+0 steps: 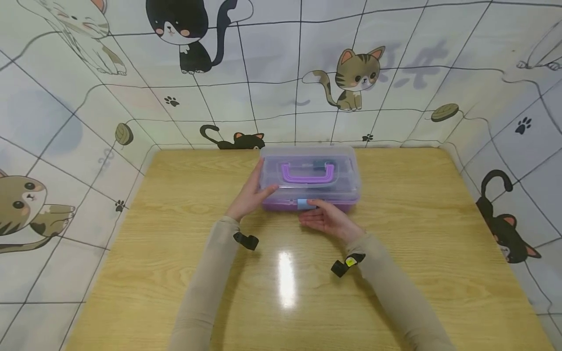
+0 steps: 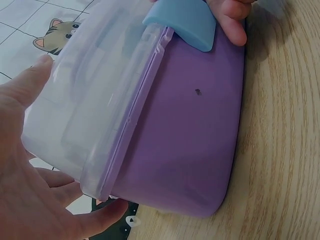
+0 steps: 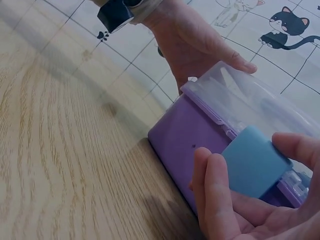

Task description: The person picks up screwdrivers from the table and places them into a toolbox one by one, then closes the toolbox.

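Observation:
A storage box with a purple base (image 2: 195, 135) and a clear lid (image 3: 250, 95) stands at the far middle of the table, its lid down. On top is a purple carry handle (image 1: 307, 180). My left hand (image 1: 249, 197) rests against the box's left end, with the thumb over the lid's edge and the fingers along the side, fairly straight. At the front, my right hand (image 1: 331, 222) pinches the light blue latch (image 3: 257, 162), thumb at its upper edge and fingers below. Some dark item shows dimly through the lid; its kind cannot be made out.
The box stands on a wood-grain table (image 1: 184, 204). Behind it and on both sides rise white walls (image 1: 272, 97) printed with cats and grid lines. A small black camera (image 1: 247, 241) is strapped to the left wrist and another (image 1: 347, 264) to the right.

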Demonstrator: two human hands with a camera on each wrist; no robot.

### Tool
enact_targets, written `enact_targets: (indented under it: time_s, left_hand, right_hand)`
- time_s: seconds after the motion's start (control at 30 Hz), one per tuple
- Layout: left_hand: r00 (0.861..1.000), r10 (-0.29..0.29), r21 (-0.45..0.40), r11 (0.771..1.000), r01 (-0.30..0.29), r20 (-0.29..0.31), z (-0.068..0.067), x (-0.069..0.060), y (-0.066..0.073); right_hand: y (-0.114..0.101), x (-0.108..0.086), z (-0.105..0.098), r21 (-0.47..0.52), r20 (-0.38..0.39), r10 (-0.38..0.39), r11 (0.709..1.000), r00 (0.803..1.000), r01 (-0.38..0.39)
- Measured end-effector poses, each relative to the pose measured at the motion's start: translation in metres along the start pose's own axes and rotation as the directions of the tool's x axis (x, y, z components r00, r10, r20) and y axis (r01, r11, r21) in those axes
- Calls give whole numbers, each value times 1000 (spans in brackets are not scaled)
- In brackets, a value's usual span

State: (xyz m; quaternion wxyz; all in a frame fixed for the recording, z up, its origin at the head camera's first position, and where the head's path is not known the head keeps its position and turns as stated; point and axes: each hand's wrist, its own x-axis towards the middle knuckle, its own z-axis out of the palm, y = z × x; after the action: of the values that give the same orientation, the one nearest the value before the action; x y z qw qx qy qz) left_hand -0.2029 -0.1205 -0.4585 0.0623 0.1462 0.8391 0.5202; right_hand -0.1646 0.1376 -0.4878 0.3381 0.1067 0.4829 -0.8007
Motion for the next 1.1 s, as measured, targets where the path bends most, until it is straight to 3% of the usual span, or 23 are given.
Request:
enact_targets:
  time_s: [0.4,0.63,0.97,1.1]
  left_hand:
    - [1000,25,-4,1000,-25,2,0,1,-3]
    - [999,40,-52,998,-39,21,-4,-13,33]
    - [997,77,-83,994,-78,-16,-3,-15,33]
    - [997,72,-90,993,-74,-25,-2,-16,33]
  right_hand:
    - [3,3,-1,-30,11,-2,1000,1000,3]
    - [11,4,-3,-42,-9,-31,999,999,30]
    - [15,3,2,-59,-50,-53,997,997,50]
    - [15,1,3,-116,-65,-48,992,997,40]
